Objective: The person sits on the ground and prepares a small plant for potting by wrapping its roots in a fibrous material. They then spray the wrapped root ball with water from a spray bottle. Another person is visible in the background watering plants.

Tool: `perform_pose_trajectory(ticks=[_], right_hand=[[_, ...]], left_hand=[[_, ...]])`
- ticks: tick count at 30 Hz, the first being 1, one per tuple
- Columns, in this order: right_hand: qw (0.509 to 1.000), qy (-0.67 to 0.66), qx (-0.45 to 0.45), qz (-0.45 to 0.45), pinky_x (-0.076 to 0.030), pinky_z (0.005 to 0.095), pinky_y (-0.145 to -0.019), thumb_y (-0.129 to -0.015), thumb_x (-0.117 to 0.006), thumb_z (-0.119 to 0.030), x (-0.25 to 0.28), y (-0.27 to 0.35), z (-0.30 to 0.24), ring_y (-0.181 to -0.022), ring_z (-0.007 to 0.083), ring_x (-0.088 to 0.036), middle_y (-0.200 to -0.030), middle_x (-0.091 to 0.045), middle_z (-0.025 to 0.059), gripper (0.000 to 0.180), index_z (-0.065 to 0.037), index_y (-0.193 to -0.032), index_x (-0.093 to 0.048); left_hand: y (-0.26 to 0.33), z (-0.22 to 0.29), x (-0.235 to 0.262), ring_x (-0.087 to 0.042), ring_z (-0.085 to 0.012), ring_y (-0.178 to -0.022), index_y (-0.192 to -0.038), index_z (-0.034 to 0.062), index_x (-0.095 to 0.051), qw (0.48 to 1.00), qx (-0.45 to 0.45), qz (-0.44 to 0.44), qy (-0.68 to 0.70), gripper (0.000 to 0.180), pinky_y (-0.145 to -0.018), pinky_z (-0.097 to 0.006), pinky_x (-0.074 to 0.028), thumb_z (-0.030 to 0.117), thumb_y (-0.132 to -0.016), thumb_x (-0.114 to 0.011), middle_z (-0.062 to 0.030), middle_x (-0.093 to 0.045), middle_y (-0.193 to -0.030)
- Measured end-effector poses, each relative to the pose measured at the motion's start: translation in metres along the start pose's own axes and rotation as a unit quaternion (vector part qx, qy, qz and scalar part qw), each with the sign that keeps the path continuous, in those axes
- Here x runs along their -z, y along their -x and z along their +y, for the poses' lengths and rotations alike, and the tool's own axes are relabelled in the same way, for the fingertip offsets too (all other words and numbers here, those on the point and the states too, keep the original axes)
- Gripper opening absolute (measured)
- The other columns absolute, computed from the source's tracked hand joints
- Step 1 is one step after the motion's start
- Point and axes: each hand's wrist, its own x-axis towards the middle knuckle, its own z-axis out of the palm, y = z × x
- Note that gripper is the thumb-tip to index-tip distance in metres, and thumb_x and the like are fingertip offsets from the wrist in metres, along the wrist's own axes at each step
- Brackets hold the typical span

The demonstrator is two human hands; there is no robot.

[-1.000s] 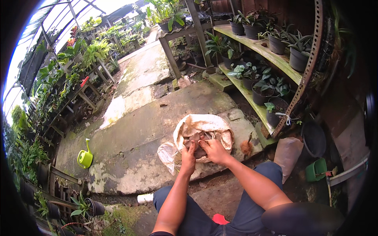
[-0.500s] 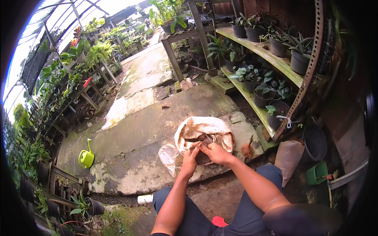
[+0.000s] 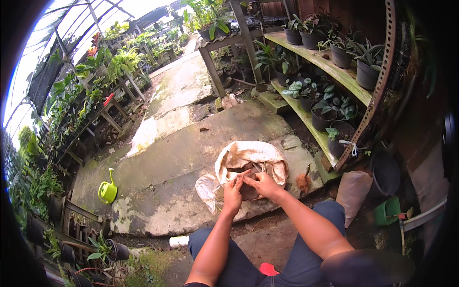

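An off-white woven sack point(image 3: 256, 149) stands on the concrete with its rim rolled down and dark brown soil point(image 3: 249, 193) inside. Over its mouth, my left hand point(image 3: 233, 191) and my right hand point(image 3: 262, 185) meet at the fingertips. Both are closed, with thumbs and fingers pressed together. Whatever lies between them, perhaps a bit of soil, is too small and hidden to name. A crumpled whitish plastic bag point(image 3: 207, 190) lies against the sack's left side. To the sack's right sits a brown fibrous clump point(image 3: 302, 182) with a short stem.
A lime-green watering can point(image 3: 107, 192) stands on the slab at left. Potted plants fill wooden shelves point(image 3: 315, 55) at right. Near my right knee are a tall pale bag point(image 3: 353, 195), a black bucket point(image 3: 385, 173) and a green container point(image 3: 387, 211). A white cylinder point(image 3: 179, 241) lies by my left knee.
The view has shifted slightly, moving the scene a little to the right. My hands stay together over the sack, with the fingers slightly rearranged.
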Motion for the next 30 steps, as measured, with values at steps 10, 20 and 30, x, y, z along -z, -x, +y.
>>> perform_pose_trajectory(ticks=[10, 20, 30], right_hand=[[0.984, 0.129, 0.085, 0.085, -0.044, 0.0353, -0.059, -0.107, -0.056, -0.053, -0.003, 0.011, -0.021, -0.065, 0.0118, -0.052, -0.069, -0.062, 0.0059, 0.061, 0.005, -0.097, -0.071], [0.996, -0.090, 0.009, 0.028, -0.055, 0.0272, -0.067, -0.103, -0.070, -0.033, 0.017, 0.009, -0.025, -0.078, 0.0085, -0.067, -0.087, -0.073, 0.0030, 0.036, 0.002, -0.099, -0.074], [0.985, 0.087, 0.101, 0.113, -0.054, 0.0295, -0.074, -0.104, -0.069, -0.034, 0.004, -0.001, -0.005, -0.087, 0.0129, -0.066, -0.097, -0.073, 0.0082, 0.042, 0.008, -0.110, -0.070]], left_hand=[[-0.002, -0.010, -0.016, -0.061, -0.0206, -0.120, -0.144, 0.0011, -0.054, 0.997, -0.050, 0.053, -0.029, 0.047, -0.107, -0.033, -0.046, 0.028, -0.106, -0.062, -0.0110, -0.065, -0.131], [0.001, -0.010, 0.001, -0.035, -0.0126, -0.055, -0.069, -0.0038, -0.049, 0.961, -0.115, 0.005, -0.251, 0.050, -0.051, -0.038, -0.033, 0.029, -0.105, -0.062, -0.0062, -0.036, -0.055], [0.006, -0.007, 0.005, -0.045, -0.0076, -0.064, -0.080, -0.0039, -0.060, 0.972, -0.090, 0.051, -0.213, 0.040, -0.056, -0.032, -0.040, 0.028, -0.104, -0.064, -0.0016, -0.053, -0.066]])
